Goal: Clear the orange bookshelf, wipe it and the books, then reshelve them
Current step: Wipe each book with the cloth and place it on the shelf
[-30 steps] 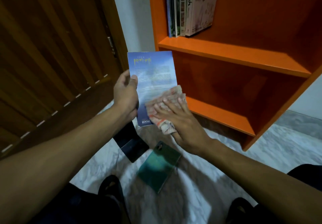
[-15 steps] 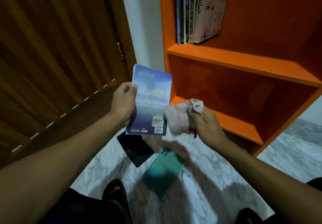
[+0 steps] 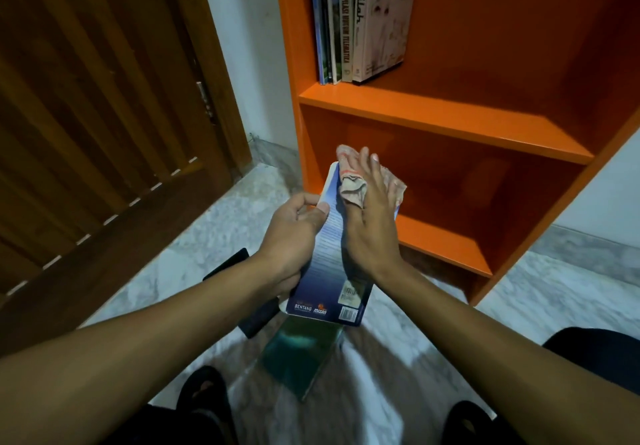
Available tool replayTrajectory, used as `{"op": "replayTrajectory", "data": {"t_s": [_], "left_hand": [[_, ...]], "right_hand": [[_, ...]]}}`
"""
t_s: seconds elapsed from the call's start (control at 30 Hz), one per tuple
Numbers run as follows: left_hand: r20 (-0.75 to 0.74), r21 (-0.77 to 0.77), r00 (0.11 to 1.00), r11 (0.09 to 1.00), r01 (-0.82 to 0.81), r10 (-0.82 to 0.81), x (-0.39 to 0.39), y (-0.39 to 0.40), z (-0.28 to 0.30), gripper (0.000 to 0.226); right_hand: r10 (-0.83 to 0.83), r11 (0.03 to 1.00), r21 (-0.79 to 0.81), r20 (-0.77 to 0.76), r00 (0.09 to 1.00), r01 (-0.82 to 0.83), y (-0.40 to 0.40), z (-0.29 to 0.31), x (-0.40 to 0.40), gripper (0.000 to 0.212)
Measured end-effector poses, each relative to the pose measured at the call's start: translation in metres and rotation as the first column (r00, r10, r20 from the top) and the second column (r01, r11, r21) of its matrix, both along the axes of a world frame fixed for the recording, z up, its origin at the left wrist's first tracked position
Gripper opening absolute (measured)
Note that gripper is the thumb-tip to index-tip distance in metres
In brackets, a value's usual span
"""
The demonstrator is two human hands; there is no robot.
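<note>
Right hand (image 3: 367,216) presses the cloth (image 3: 353,185) flat on the blue book (image 3: 329,271), fingers straight, to wipe it. Left hand (image 3: 294,233) grips the book's left edge to steady it.

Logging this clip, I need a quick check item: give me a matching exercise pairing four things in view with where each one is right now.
Things:
1. blue book
2. cloth
3. green book
4. row of books

Places:
A. lying flat on the marble floor
B. standing on the upper shelf of the orange bookshelf
C. gripped at its edge by the left hand
D. pressed against a book cover under the right hand

Pairs: 1-C, 2-D, 3-A, 4-B
</note>
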State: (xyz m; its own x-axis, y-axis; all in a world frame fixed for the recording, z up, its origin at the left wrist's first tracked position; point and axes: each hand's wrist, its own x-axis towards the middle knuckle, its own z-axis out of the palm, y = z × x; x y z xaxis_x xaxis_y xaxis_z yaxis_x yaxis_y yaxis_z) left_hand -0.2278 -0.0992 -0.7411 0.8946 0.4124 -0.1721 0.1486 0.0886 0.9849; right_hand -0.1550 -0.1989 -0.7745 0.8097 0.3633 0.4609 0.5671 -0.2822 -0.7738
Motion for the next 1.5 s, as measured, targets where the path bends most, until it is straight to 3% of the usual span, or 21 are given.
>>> {"op": "replayTrajectory", "data": {"t_s": [0.2, 0.43, 0.6, 0.7, 0.77, 0.83, 0.9, 1.0, 1.07, 1.13, 1.23, 1.3, 1.37, 1.43, 1.5], "left_hand": [[-0.022, -0.120, 0.995, 0.988, -0.102, 0.100, 0.006, 0.002, 0.000, 0.019], [-0.045, -0.333, 0.942, 0.884, -0.327, 0.332, 0.020, 0.044, 0.009, 0.012], [-0.037, -0.321, 0.892, 0.840, -0.437, 0.450, 0.019, 0.076, 0.014, 0.023], [-0.009, -0.316, 0.872, 0.826, -0.467, 0.490, 0.019, 0.101, 0.019, 0.031], [0.012, -0.296, 0.867, 0.830, -0.472, 0.498, 0.016, 0.108, 0.025, 0.024], [0.028, -0.264, 0.875, 0.848, -0.460, 0.483, 0.011, 0.108, 0.031, 0.012], [0.023, -0.243, 0.887, 0.863, -0.442, 0.461, 0.007, 0.108, 0.032, 0.015], [-0.001, -0.230, 0.912, 0.888, -0.398, 0.409, 0.004, 0.101, 0.027, 0.026], [-0.035, -0.214, 0.919, 0.895, -0.391, 0.393, 0.003, 0.092, 0.024, 0.024], [-0.051, -0.193, 0.923, 0.903, -0.383, 0.381, 0.006, 0.081, 0.020, 0.023], [-0.036, -0.094, 0.906, 0.901, -0.424, 0.422, 0.010, 0.069, 0.016, 0.019], [-0.008, 0.026, 0.907, 0.907, -0.420, 0.421, 0.012, 0.067, 0.012, 0.028], [-0.021, 0.301, 0.924, 0.884, -0.358, 0.382, 0.014, 0.066, 0.006, 0.050], [-0.055, 0.594, 0.942, 0.769, -0.237, 0.332, 0.015, 0.060, 0.003, 0.068], [-0.067, 0.684, 0.970, 0.719, -0.125, 0.232, 0.015, 0.048, 0.002, 0.076]], "right_hand": [[0.119, 0.988, -0.113, 0.092, 0.989, -0.109, -0.003, -0.015, -0.008, 0.064], [0.403, 0.896, -0.259, 0.128, 0.906, -0.362, -0.002, -0.036, -0.037, 0.061], [0.564, 0.811, -0.209, 0.034, 0.825, -0.546, -0.008, -0.045, -0.050, 0.051], [0.596, 0.760, -0.277, -0.063, 0.801, -0.587, -0.010, -0.063, -0.054, 0.044], [0.495, 0.815, -0.245, -0.178, 0.851, -0.525, -0.012, -0.073, -0.054, 0.032], [0.366, 0.905, -0.066, -0.384, 0.848, -0.421, -0.013, -0.076, -0.048, 0.021], [0.252, 0.966, 0.105, -0.587, 0.770, -0.237, -0.012, -0.071, -0.040, 0.023], [0.299, 0.932, 0.361, -0.809, 0.507, 0.025, -0.009, -0.051, -0.031, 0.032], [0.434, 0.860, 0.494, -0.840, 0.325, 0.128, -0.009, -0.036, -0.028, 0.040], [0.521, 0.819, 0.556, -0.824, 0.224, 0.140, -0.009, -0.025, -0.027, 0.044], [0.523, 0.833, 0.552, -0.807, 0.275, 0.038, -0.010, -0.024, -0.028, 0.033], [0.523, 0.832, 0.554, -0.784, 0.336, -0.003, -0.010, -0.027, -0.029, 0.029], [0.531, 0.820, 0.572, -0.753, 0.387, -0.013, -0.008, -0.026, -0.030, 0.027], [0.491, 0.833, 0.552, -0.718, 0.493, -0.026, -0.004, -0.024, -0.028, 0.025], [0.403, 0.876, 0.479, -0.669, 0.625, -0.051, 0.000, -0.023, -0.027, 0.022]]}}
